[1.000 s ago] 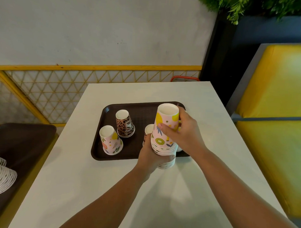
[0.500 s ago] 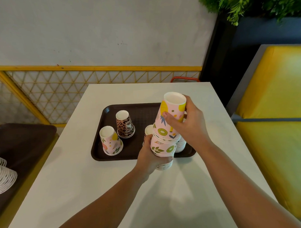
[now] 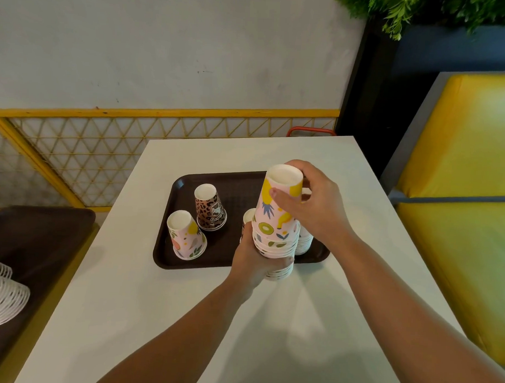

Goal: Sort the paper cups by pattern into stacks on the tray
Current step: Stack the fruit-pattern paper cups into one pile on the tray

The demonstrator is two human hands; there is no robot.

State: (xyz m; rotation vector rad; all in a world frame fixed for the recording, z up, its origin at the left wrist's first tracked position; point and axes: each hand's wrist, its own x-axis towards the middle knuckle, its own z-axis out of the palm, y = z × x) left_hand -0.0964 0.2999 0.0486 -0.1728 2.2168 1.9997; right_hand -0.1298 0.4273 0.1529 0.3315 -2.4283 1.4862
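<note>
The head camera looks down on a white table [image 3: 184, 318] with a dark brown tray [image 3: 183, 263] lying on its far half. The person's left hand [image 3: 253, 258] is wrapped around the lower part of a stack of fruit-pattern cups [image 3: 275, 246], all upside down, held over the tray's near edge. The right hand [image 3: 313, 205] is closed on the top fruit cup [image 3: 278, 203], thumb on the near side and fingers round the far side, and that cup sits nested over the stack below it.

On the tray's left part a single fruit-pattern cup [image 3: 186, 236] stands inverted near the front left corner, and just behind it, close but apart, stands an inverted leopard-print cup [image 3: 210, 208]. A further cup [image 3: 249, 217] shows only its white base and a sliver of dark side behind the held stack; the left hand and the stack hide the rest, so its pattern cannot be told for sure. Another short stack of cup rims [image 3: 304, 243] peeks out to the right of the held stack, mostly covered by the right wrist.

Around the table: a yellow lattice fence [image 3: 104, 146] against a grey wall, a yellow bench seat [image 3: 460, 198] on the right, green foliage [image 3: 409, 10] at top right, a second dark tray [image 3: 37, 241] at left with white ribbed lids or rims [image 3: 1, 297] at the frame edge.
</note>
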